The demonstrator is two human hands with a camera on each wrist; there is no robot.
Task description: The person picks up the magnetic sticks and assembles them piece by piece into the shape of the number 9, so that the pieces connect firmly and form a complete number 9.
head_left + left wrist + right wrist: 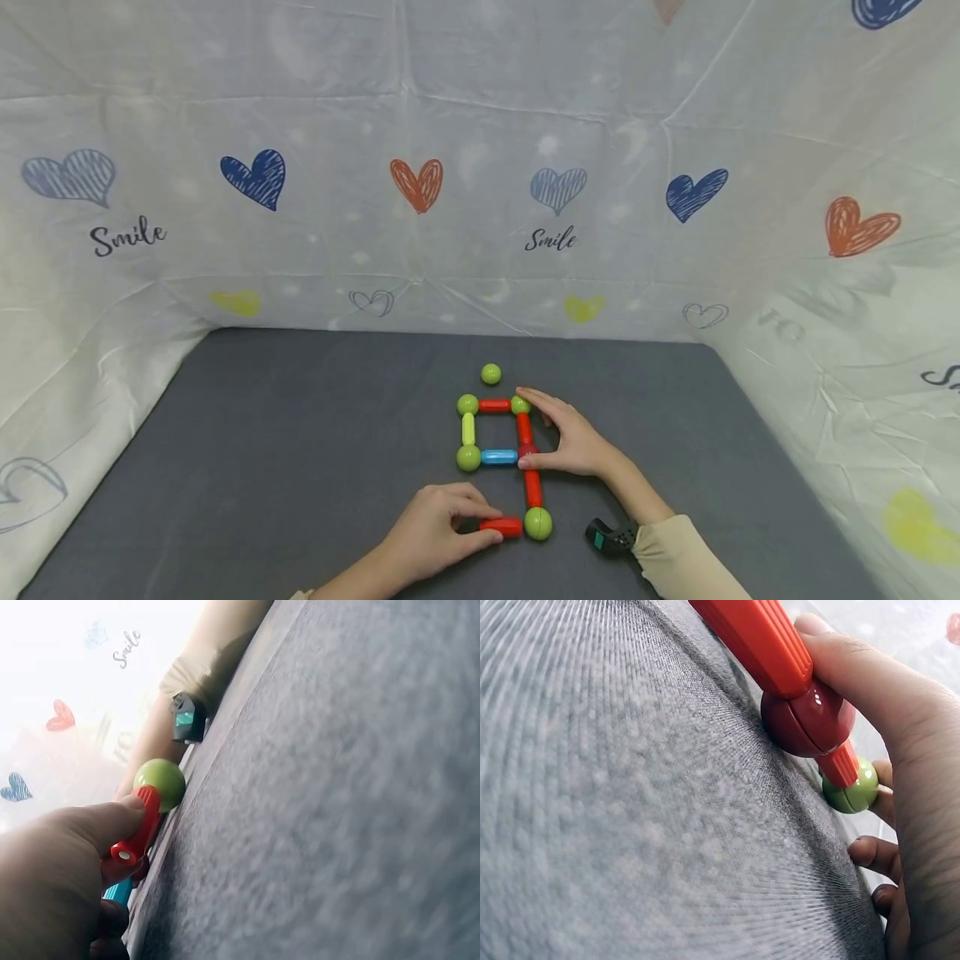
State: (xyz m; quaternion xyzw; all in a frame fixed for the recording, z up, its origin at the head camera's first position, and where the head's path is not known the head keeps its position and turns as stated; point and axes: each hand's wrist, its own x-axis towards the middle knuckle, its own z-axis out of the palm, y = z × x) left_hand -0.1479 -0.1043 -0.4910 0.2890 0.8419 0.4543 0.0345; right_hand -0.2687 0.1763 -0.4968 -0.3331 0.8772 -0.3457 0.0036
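My left hand (438,533) pinches a short red magnetic rod (501,527) between thumb and fingers. The rod's far end is right beside a green ball (537,523); I cannot tell whether they touch. My right hand (577,442) holds the right side of a ball-and-rod frame, its thumb by the dark red ball (808,718) and fingertips at the upper right green ball (520,405). A red rod (525,429) joins those balls, and another red rod (533,489) runs down to the lowest green ball. A blue rod (498,457) and yellow-green rod (468,429) form other sides.
One loose green ball (491,374) lies beyond the frame. Everything rests on a dark grey cloth-covered table (300,433). A white curtain (480,242) printed with hearts hangs behind and at both sides. A black wrist device (611,537) is on the right wrist.
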